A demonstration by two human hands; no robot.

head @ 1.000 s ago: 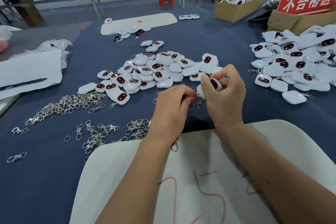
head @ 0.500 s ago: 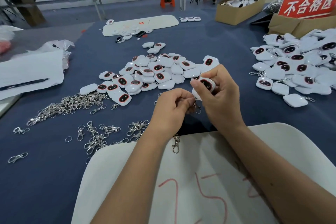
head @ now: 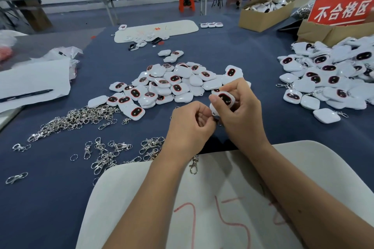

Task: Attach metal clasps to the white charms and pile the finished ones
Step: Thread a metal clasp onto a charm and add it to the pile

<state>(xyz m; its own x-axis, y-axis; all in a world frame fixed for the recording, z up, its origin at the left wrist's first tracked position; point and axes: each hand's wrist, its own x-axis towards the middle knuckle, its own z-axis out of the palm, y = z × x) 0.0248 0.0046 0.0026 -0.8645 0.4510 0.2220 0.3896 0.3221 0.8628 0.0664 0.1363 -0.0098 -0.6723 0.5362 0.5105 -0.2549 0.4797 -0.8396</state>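
Landmark: the white rounded board with red handwritten numerals (head: 222, 198) lies on the dark blue cloth-covered table (head: 253, 56), nearest the person; both forearms cross it.
Right hand: the right hand (head: 240, 113) hovers just beyond the board's far edge, thumb and fingers curled round one white rounded-square plastic charm with a dark red-rimmed oval face (head: 223, 99), the face turned up toward the camera.
Left hand: the left hand (head: 190, 127) is just beside the right one, above the board's far edge, fingertips pinched together at the charm's lower corner. What they pinch is hidden; it looks like a small ring.
Hanging clasp: a silver metal lobster clasp (head: 193, 164) dangles below the left hand, over the board's far edge.
Loose clasps: a heap of silver metal clasps and rings (head: 77, 117) spreads to the left of the board, with scattered ones (head: 107, 151) closer to its left corner.
Unfinished charms: a pile of white charms (head: 168, 85) lies beyond the board, behind the hands.
Finished pile: a second pile of white charms with clasps on them (head: 327, 75) sits to the far right of the board.
White paper and pen: a white sheet (head: 34, 81) with a dark pen (head: 26, 95) on it lies far left of the board.
Boxes: an open brown cardboard box (head: 265, 14) and a red sign with white characters (head: 342, 10) stand well beyond the board, at the right.
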